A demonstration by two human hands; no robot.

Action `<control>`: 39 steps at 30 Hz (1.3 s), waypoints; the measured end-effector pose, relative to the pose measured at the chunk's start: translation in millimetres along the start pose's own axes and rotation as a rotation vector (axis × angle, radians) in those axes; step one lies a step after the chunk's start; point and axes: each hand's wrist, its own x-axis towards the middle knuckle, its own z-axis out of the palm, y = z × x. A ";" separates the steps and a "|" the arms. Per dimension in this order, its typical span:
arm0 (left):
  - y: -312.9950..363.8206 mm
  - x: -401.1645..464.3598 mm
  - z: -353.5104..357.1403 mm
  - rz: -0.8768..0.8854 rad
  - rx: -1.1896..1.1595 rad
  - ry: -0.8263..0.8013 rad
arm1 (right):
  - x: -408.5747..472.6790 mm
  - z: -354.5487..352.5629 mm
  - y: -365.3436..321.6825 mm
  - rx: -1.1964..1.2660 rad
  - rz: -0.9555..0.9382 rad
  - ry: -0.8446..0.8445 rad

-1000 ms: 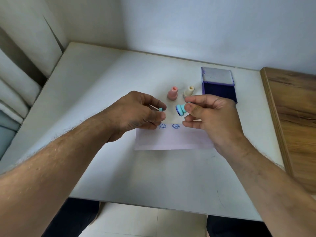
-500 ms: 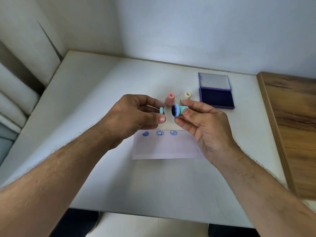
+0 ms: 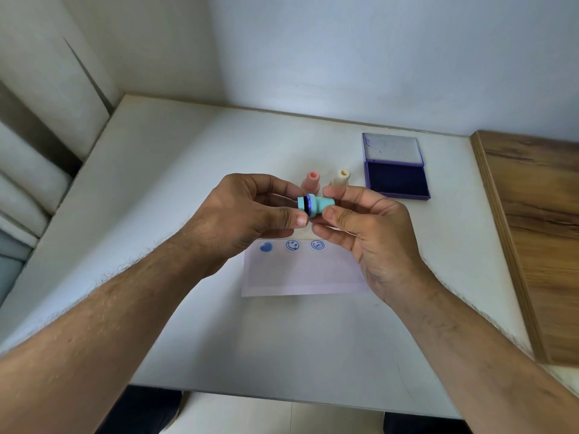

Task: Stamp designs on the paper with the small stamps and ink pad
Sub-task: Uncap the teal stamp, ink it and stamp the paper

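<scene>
While both hands pinch the teal stamp (image 3: 322,205), table edges lie distant.

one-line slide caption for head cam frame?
Both hands bring teal cap to teal stamp above the stamped paper.

We find no readable words, numbers or brand names anywhere. The only signs are three blue stamped marks in a row along the far edge of the paper (image 3: 300,274): a solid heart (image 3: 266,246), then a smiley face (image 3: 292,245), then another round face (image 3: 317,244).
</scene>
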 end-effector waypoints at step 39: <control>-3.1 -0.1 1.0 0.047 -0.069 0.040 | 0.8 -0.9 -0.5 -0.271 -0.254 -0.041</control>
